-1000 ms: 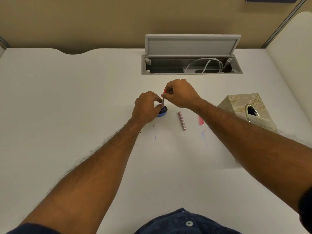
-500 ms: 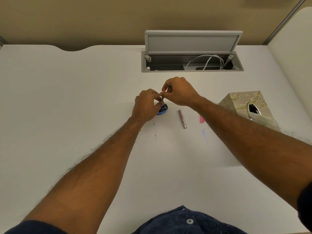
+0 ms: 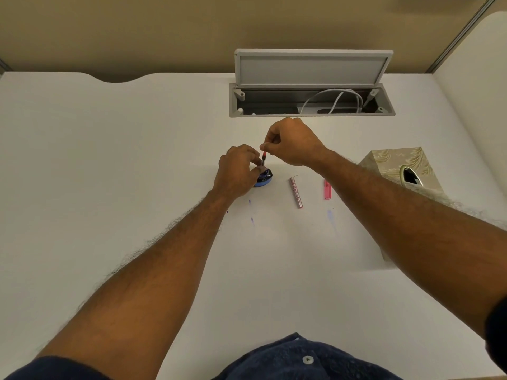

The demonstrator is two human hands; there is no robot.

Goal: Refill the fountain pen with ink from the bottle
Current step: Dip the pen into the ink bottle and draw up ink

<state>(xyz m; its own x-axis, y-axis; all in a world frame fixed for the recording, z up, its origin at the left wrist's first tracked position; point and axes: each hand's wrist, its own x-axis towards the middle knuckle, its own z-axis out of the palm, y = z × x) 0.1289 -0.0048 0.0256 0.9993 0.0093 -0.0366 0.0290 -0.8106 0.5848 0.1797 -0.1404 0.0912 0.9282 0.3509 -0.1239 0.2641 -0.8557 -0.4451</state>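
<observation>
- The left hand (image 3: 237, 171) curls around the ink bottle (image 3: 264, 177), fingers pressed to its side to steady it on the white desk (image 3: 109, 160); the bottle is small and dark on a blue base, its mouth open, with dark ink showing inside.
- A few faint blue ink marks (image 3: 251, 212) dot the desk just in front of the bottle.
- The right hand (image 3: 292, 142) pinches the top of the thin pen part (image 3: 264, 158), reddish at its upper end, and holds it near upright with its lower end at the bottle mouth; how deep it sits in the ink is too small to tell.
- The step in hand looks like the draw of ink itself. The next move likely calls for a straight lift so no drop falls, then joining this part to the pieces beside it.
- Right of the bottle lies a patterned pen barrel (image 3: 295, 192), and farther right a pink pen piece (image 3: 327, 190), both flat and apart.
- At the far right a tissue box (image 3: 395, 165) stands with a dark oval opening; behind, an open cable tray (image 3: 310, 102) holds white cables.
</observation>
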